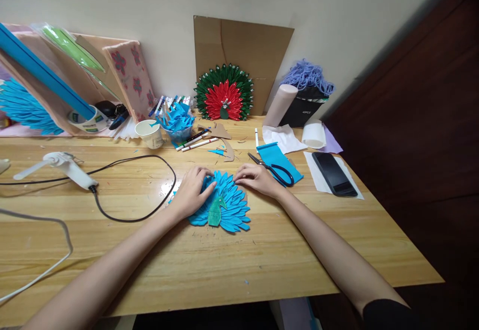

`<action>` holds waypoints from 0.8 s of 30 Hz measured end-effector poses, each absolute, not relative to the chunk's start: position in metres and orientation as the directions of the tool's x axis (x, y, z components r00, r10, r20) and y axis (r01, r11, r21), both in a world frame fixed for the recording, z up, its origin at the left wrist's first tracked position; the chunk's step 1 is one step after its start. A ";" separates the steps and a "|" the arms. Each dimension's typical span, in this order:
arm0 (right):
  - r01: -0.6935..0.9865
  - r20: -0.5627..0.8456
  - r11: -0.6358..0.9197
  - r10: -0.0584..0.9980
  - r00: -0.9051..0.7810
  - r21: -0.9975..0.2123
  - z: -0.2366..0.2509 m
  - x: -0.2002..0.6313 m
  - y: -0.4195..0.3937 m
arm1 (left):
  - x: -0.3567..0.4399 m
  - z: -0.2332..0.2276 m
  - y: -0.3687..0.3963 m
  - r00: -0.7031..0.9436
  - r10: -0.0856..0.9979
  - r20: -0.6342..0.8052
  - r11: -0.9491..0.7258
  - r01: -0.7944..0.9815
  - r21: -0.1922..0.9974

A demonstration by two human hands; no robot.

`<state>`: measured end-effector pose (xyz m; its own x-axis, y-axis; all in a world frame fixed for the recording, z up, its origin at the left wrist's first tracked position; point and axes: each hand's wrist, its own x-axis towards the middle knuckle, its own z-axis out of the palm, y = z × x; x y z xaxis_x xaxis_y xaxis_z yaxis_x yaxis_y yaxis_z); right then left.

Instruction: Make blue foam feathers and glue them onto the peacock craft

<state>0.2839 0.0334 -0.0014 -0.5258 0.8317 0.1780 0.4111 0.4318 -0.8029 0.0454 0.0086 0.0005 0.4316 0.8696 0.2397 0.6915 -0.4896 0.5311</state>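
Note:
A blue crepe-paper peacock (234,208) with a green body (214,212) lies flat on the wooden table in front of me. Across its upper left feathers rests my left hand (196,190), open, with the thumb apart from the fingers. My right hand (258,178) is at the peacock's upper right edge, its fingers bent and closed on the feather tips there. Just beyond that hand, black-handled scissors (281,174) lie over a folded strip of blue crepe paper (275,156).
Behind stand a red-green peacock (224,95), a cardboard sheet (247,43), a tub of blue paper pieces (178,125) and a paper cup (148,134). To the left is a corded white glue gun (71,168); to the right, a phone (334,173). Pens and cardboard scraps lie mid-table.

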 end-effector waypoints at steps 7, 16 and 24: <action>0.406 0.198 0.466 0.811 -0.550 -0.786 0.001 0.285 0.032 | 0.045 0.001 0.008 0.422 0.874 0.242 -0.481 0.678 0.555; 0.444 0.294 0.643 0.720 -0.628 -0.624 -0.002 0.284 0.033 | 0.045 -0.001 0.009 0.420 0.875 0.242 -0.480 0.678 0.556; 0.466 0.334 0.682 0.704 -0.627 -0.563 -0.005 0.281 0.033 | 0.044 -0.003 0.010 0.426 0.872 0.242 -0.485 0.675 0.557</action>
